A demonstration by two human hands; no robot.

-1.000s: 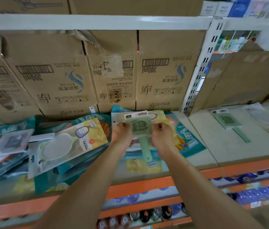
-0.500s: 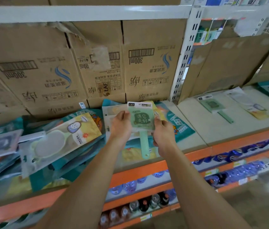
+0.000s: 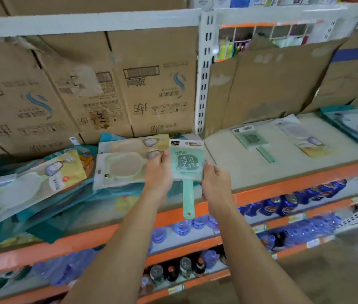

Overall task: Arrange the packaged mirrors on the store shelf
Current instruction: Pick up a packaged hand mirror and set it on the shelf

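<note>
Holds a green packaged mirror (image 3: 186, 163) up in front of the shelf (image 3: 250, 172), just below the foot of the white upright post (image 3: 204, 80), printed face toward the camera, handle hanging down past the orange front edge. Pinches its left edge with the left hand (image 3: 158, 172), fingers curled round that side. Pinches its lower right corner with the right hand (image 3: 215, 183), thumb on the front (other fingertips hidden behind the pack).

Left of the post: a loose heap of packaged mirrors (image 3: 121, 165), overlapping and lying flat, with cardboard boxes (image 3: 151, 84) standing behind. Right of the post: a second green mirror (image 3: 251, 139) flat on the bare shelf board, a clear pack with a yellow card (image 3: 305, 141) near it, a teal pack (image 3: 353, 126) farther right at the frame edge. Below the post, on the lower shelves: rows of bottles (image 3: 294, 200), blurred.
</note>
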